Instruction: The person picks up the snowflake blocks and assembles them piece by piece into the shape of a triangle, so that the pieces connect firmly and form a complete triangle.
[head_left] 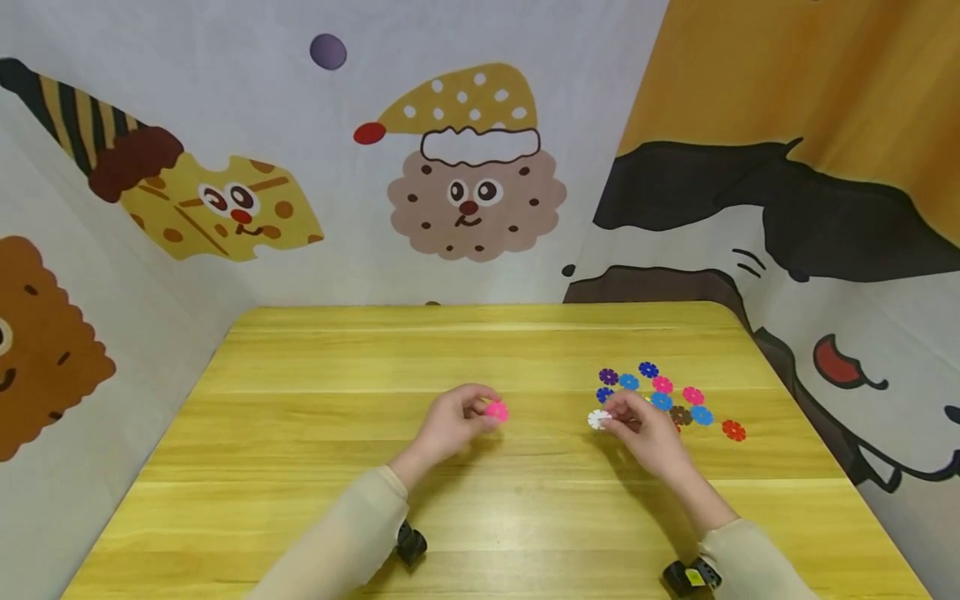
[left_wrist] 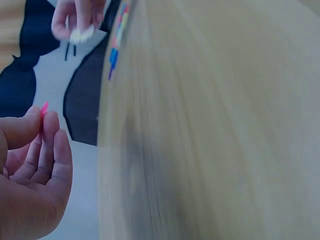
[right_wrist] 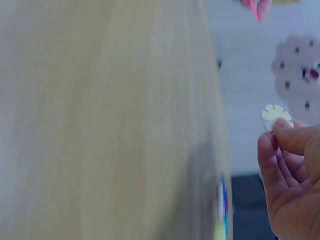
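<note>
Between thumb and fingers, my left hand (head_left: 456, 421) pinches a pink snowflake disc (head_left: 496, 411) above the middle of the table. In the left wrist view the pink disc (left_wrist: 44, 108) shows edge-on at the fingertips. My right hand (head_left: 643, 427) pinches a white snowflake disc (head_left: 597, 419) by its edge, and the notched rim of the white disc (right_wrist: 274, 114) stands out past the thumb in the right wrist view. Behind the right hand lies a loose group of discs, among them a brown disc (head_left: 680, 415) and a purple disc (head_left: 608, 377). The hand partly hides some of these.
A red disc (head_left: 733, 430) lies at the right of the group, and a dark blue disc (head_left: 648, 369) at its back. The wooden table (head_left: 322, 358) reaches to a cartoon-printed cloth (head_left: 300, 108) behind. Both wrists wear small black cameras (head_left: 410, 543).
</note>
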